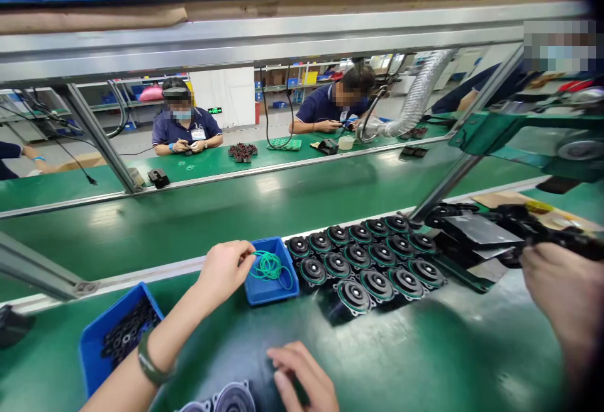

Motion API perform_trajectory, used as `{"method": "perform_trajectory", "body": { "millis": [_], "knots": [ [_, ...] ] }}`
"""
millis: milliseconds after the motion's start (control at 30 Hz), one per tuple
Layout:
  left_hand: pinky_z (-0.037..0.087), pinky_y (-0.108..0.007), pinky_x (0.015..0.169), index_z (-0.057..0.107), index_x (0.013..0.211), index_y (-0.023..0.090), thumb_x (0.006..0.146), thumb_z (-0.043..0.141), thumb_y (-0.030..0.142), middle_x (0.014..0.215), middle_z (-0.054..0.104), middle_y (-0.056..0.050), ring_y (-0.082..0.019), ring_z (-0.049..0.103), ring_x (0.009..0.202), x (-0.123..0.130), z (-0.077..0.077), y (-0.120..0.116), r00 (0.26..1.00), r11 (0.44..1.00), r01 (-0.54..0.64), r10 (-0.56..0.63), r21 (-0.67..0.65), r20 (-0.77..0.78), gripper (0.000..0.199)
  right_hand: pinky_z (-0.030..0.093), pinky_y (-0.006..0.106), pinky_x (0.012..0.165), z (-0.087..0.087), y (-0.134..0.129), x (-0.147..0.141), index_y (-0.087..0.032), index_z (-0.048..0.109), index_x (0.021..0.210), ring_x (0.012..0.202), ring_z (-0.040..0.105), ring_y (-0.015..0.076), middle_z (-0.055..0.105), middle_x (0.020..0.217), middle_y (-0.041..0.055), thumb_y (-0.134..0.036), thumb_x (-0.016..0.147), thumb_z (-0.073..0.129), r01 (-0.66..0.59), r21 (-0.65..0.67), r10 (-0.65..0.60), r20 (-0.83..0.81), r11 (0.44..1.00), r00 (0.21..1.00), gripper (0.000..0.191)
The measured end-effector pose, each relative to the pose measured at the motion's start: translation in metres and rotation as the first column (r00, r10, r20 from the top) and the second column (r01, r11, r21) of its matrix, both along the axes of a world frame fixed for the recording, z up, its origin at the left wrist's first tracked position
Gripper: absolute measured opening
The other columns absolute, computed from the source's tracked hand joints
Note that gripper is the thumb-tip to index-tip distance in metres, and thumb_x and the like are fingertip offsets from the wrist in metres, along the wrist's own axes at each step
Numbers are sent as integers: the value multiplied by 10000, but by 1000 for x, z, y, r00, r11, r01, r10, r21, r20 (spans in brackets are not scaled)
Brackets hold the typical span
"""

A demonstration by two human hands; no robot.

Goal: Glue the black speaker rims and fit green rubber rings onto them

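Observation:
My left hand (226,268), with a green bangle on its wrist, reaches to the left edge of a small blue bin (271,294). Its thumb and fingertips are pinched together beside the coiled green rings (268,266) in the bin. My right hand (304,377) is low in the middle over the green bench, fingers apart, with nothing seen in it. Left of it, two round metal parts (234,397) are cut off by the bottom edge. Rows of black round parts with green rings (377,283) lie right of the bin.
A blue bin of small black parts (89,355) sits at the left. Another person's hand (566,292) is at the right, near black parts and a flat plate (484,229). Metal posts (446,189) rise from the bench. Two people work at the bench across.

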State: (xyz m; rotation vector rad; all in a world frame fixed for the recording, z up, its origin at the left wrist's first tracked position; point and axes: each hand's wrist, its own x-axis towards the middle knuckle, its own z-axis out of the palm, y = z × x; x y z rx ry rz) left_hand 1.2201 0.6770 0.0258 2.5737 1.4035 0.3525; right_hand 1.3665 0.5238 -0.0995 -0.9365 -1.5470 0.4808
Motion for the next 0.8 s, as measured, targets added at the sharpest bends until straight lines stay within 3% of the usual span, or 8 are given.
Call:
{"method": "perform_trajectory", "body": {
  "millis": [67,167,267,333,433,500,633,800],
  "knots": [
    [486,-209,716,709,939,193,907,551,197,868,751,-4,-140,682,768,-13,5,-25,995,996,-13,21,-83,102,162,534,189,534,-3,-2,-1,-307,613,1190,673,616,124,617,891,39,-291,969,501,-120,-201,66,-256,972,965,249],
    [467,-199,638,749,872,180,836,590,169,782,748,-7,-137,663,678,-26,3,-69,954,961,26,59,-276,294,163,521,205,474,-2,-7,-2,-354,517,1306,722,601,141,588,1041,65,-438,951,527,-359,-371,118,-535,856,836,365],
    [445,-189,589,759,817,161,798,587,160,723,726,-16,-124,621,611,-35,-4,-105,904,908,44,141,-416,403,173,515,219,473,9,-11,-5,-308,535,1256,649,584,120,581,1016,60,-471,902,606,-431,-457,99,-589,778,802,396],
    [421,-176,552,758,797,151,791,597,180,688,706,-13,-111,589,581,-42,-9,-123,874,869,40,209,-493,440,164,490,205,468,19,-14,-8,-265,585,1148,556,544,82,583,919,28,-465,876,651,-416,-520,69,-562,746,825,344],
    [371,-164,487,765,794,149,805,606,211,644,673,-5,-94,533,530,-55,-14,-140,845,831,22,282,-556,454,171,436,182,444,30,-15,-15,-195,623,938,476,486,58,555,723,-14,-526,845,667,-463,-571,127,-529,678,839,346],
    [367,-166,485,774,866,167,824,602,207,657,663,-3,-90,526,524,-65,-17,-150,854,873,-41,283,-486,437,182,416,174,425,30,-15,-19,-175,621,877,484,479,73,518,629,-27,-573,818,672,-498,-597,181,-511,629,841,406],
    [421,-166,540,738,977,216,900,529,188,696,655,4,-92,567,557,-89,-23,-177,871,976,-154,209,-157,445,224,387,163,397,19,-13,-23,-161,647,926,527,504,101,543,630,-4,-596,799,675,-449,-658,229,-396,604,889,454],
    [440,-141,482,670,866,229,903,394,117,686,640,19,-79,593,506,-105,-47,-210,923,996,-64,36,59,384,299,418,181,456,6,-11,-24,-173,673,930,511,514,96,575,645,3,-516,858,640,-311,-648,224,-217,695,950,352]
  ]
}}
